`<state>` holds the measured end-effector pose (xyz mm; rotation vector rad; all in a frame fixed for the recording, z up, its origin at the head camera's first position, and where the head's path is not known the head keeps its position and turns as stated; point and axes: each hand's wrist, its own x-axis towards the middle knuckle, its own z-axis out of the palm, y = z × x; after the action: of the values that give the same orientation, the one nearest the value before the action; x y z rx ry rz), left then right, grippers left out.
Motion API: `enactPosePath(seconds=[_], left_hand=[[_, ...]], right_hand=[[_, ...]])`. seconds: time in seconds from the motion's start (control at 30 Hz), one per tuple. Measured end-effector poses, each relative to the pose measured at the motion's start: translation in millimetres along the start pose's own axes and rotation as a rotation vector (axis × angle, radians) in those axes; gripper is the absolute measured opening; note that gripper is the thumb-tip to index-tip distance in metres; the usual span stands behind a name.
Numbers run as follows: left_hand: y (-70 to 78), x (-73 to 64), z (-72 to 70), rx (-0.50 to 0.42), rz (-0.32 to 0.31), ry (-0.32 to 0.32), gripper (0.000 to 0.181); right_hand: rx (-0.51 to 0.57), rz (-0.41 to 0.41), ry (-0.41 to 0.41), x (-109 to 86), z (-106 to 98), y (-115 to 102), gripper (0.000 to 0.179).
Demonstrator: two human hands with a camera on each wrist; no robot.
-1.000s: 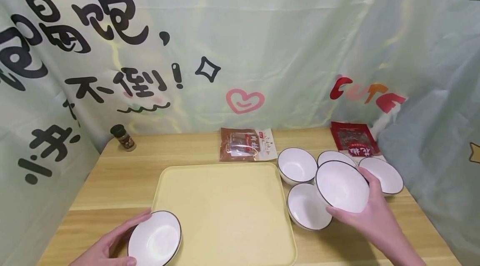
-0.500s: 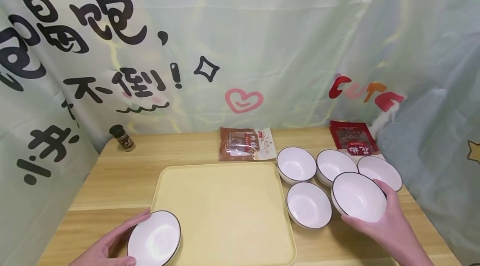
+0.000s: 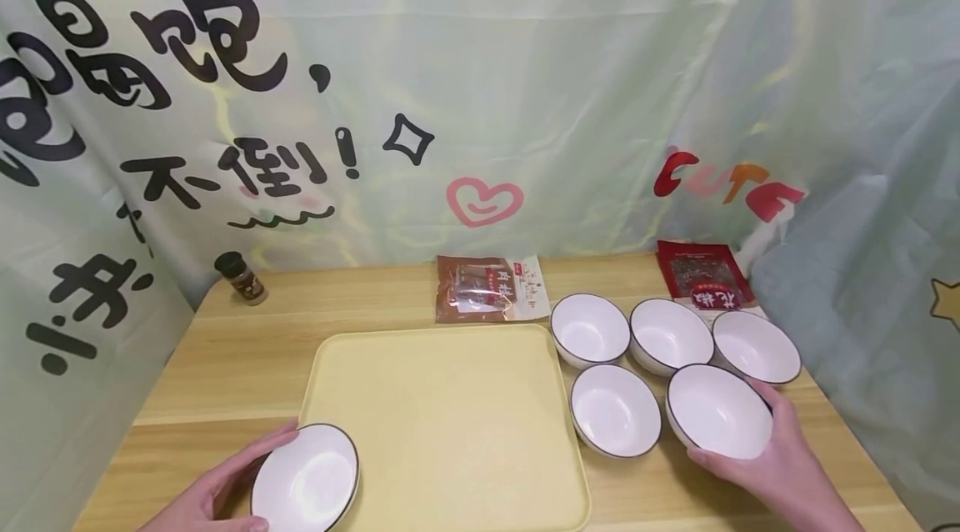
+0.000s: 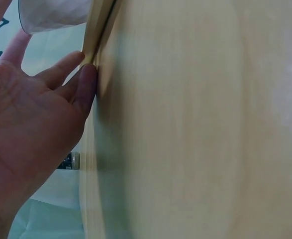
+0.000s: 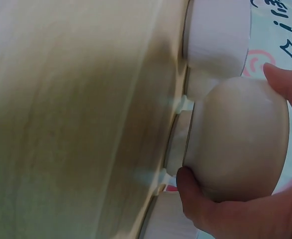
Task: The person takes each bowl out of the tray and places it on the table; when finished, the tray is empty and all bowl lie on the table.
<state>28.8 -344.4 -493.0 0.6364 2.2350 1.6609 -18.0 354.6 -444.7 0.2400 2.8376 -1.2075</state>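
In the head view, my left hand (image 3: 217, 486) holds a white dark-rimmed bowl (image 3: 306, 478) at the tray's near left corner, thumb on the near side and fingers on the far side. The left wrist view shows part of that bowl (image 4: 53, 12) above the palm. On the right, my right hand (image 3: 787, 461) grips another such bowl (image 3: 720, 411), upright in front of the other bowls. Thumb and fingers sit on opposite sides of this bowl (image 5: 240, 139) in the right wrist view. Whether its base touches the table I cannot tell.
A yellow tray (image 3: 450, 424) covers the table's middle. Right of it stand several white bowls (image 3: 615, 411), close together. Along the back lie a brown packet (image 3: 491, 288) and a red packet (image 3: 705, 275); a black-capped spice jar (image 3: 240, 278) stands at left. A printed curtain surrounds the table.
My right hand has moved its bowl right and towards me, away from over the other bowls, and lower. The left hand and its bowl have stayed in place.
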Motion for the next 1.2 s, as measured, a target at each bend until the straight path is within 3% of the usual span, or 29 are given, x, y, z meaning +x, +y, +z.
enactPosePath(seconds=[0.27,0.5,1.2], left_hand=[[3.2,1.1,-2.3,-0.058,-0.038,-0.025,0.079],[6.2,1.9,-1.4,-0.063,-0.056,-0.02,0.078],[-0.4,1.2,-2.7,0.0,-0.018,-0.01,0.083]], right_hand=[[-0.025,0.021,-0.072,4.3,2,7,0.131],[-0.045,-0.013,-0.075,4.7,3,13,0.13],[-0.014,-0.069,-0.114,3.8,7,19,0.127]])
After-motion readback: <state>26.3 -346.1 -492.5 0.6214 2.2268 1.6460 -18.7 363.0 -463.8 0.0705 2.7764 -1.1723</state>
